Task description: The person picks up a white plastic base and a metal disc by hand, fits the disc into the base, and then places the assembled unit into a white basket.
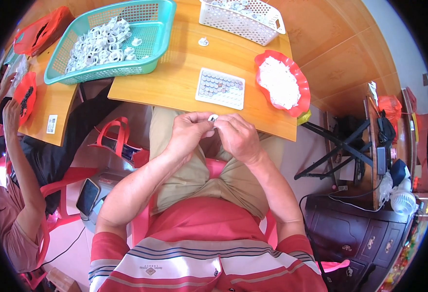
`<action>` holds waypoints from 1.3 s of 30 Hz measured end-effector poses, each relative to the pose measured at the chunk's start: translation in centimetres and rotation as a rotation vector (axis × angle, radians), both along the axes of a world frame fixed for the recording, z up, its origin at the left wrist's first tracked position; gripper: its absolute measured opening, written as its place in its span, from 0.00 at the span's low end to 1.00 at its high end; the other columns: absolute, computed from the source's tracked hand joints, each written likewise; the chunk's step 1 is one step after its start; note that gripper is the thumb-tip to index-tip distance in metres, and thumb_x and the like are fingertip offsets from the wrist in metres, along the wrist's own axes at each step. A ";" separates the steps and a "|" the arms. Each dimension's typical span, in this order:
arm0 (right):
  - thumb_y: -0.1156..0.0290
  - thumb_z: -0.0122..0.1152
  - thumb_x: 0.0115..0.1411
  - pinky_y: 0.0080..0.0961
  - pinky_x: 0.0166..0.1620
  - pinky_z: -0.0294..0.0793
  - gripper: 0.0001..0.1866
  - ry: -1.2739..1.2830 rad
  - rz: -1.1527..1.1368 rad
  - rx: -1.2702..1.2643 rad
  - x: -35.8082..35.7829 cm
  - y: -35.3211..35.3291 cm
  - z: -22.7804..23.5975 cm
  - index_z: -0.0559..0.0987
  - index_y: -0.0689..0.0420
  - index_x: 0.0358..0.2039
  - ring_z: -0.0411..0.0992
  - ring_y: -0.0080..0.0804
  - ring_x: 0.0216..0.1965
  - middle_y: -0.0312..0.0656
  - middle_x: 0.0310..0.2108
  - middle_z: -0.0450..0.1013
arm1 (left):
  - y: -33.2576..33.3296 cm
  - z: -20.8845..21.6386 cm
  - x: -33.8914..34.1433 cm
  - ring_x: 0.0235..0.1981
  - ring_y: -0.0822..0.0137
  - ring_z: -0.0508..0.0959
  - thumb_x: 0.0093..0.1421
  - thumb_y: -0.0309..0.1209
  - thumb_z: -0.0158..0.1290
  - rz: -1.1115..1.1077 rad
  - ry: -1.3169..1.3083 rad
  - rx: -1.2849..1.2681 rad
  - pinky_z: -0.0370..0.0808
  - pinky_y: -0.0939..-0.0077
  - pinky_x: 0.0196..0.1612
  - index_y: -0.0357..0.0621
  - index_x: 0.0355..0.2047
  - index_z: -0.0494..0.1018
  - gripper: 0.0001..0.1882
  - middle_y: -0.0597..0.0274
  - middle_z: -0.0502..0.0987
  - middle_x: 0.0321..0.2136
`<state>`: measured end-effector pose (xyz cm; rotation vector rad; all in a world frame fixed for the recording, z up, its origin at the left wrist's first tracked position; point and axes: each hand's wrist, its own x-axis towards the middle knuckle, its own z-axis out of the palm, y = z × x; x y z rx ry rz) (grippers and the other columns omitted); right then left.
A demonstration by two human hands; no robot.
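A small white plastic part [213,118] with a dark opening is pinched between the fingertips of my left hand [189,131] and my right hand [239,137]. Both hands meet above my lap, just in front of the table's near edge. Close beyond them lies a white tray [231,101] with rows of small round grey discs, some of its hollows bare. To its right, a red wavy-rimmed dish [304,92] holds a heap of small white pieces. One loose white part [203,42] sits farther back on the wooden table [160,87].
A teal basket [148,65] of white plastic parts stands back left, a white perforated basket [223,22] at the back. A co-worker's hand [10,109] is by another red dish [31,80] of dark bits. Black folding legs [335,146] stand at right.
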<state>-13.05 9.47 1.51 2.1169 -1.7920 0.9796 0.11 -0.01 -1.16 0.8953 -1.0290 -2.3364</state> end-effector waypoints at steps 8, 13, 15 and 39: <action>0.82 0.62 0.50 0.36 0.32 0.75 0.06 -0.188 -0.002 0.131 -0.6 0.1 0.8 0.75 0.60 0.29 0.75 0.43 0.31 0.45 0.28 0.76 | 0.5 -0.1 -0.1 0.27 0.77 0.76 0.56 0.18 0.55 -0.002 -0.034 -0.142 0.75 0.85 0.31 0.29 0.41 0.76 0.12 0.62 0.79 0.29; 0.81 0.61 0.51 0.39 0.32 0.73 0.05 -0.295 -0.055 0.223 -0.5 0.1 1.1 0.74 0.60 0.29 0.74 0.47 0.31 0.47 0.26 0.75 | 0.6 -0.5 -0.2 0.27 0.78 0.76 0.56 0.17 0.55 -0.021 -0.032 -0.188 0.75 0.86 0.31 0.29 0.41 0.77 0.12 0.62 0.79 0.29; 0.81 0.62 0.50 0.40 0.32 0.73 0.06 -0.349 -0.086 0.249 -0.4 0.1 1.3 0.74 0.61 0.29 0.74 0.48 0.31 0.48 0.26 0.75 | 0.7 -0.5 -0.2 0.28 0.78 0.76 0.57 0.17 0.54 -0.025 -0.023 -0.201 0.75 0.86 0.32 0.29 0.41 0.77 0.11 0.62 0.79 0.30; 0.83 0.60 0.51 0.32 0.31 0.75 0.06 -0.135 0.043 0.246 -1.2 0.6 1.4 0.74 0.61 0.30 0.75 0.43 0.29 0.46 0.25 0.74 | 0.7 -0.6 -0.1 0.28 0.79 0.75 0.59 0.18 0.53 -0.130 -0.031 -0.277 0.74 0.86 0.32 0.32 0.41 0.78 0.10 0.64 0.79 0.29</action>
